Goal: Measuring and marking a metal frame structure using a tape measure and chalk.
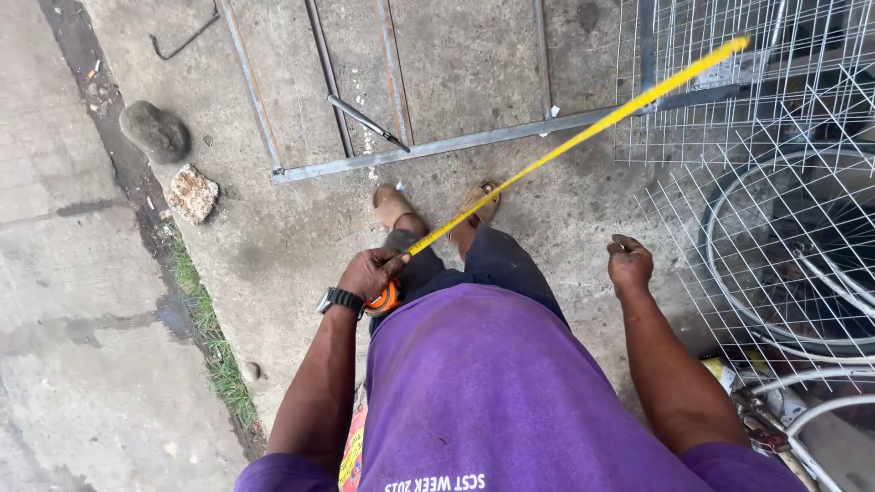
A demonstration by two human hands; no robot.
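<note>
My left hand (369, 271) grips an orange tape measure case (386, 298) in front of my waist, a dark watch on that wrist. Its yellow blade (583, 137) runs stiffly up and to the right, past my sandalled feet and over a flat metal frame (437, 146) lying on the concrete, ending above the wire mesh (729, 100). My right hand (629, 264) hangs to the right with its fingers curled loosely and nothing in it, close to the mesh panel's edge.
A thin metal rod (367, 122) lies across the frame's bars. Two stones (155, 131) sit at the left by a grassy crack in the concrete. A bicycle wheel (802, 255) and curved white tubing lie under the mesh at right.
</note>
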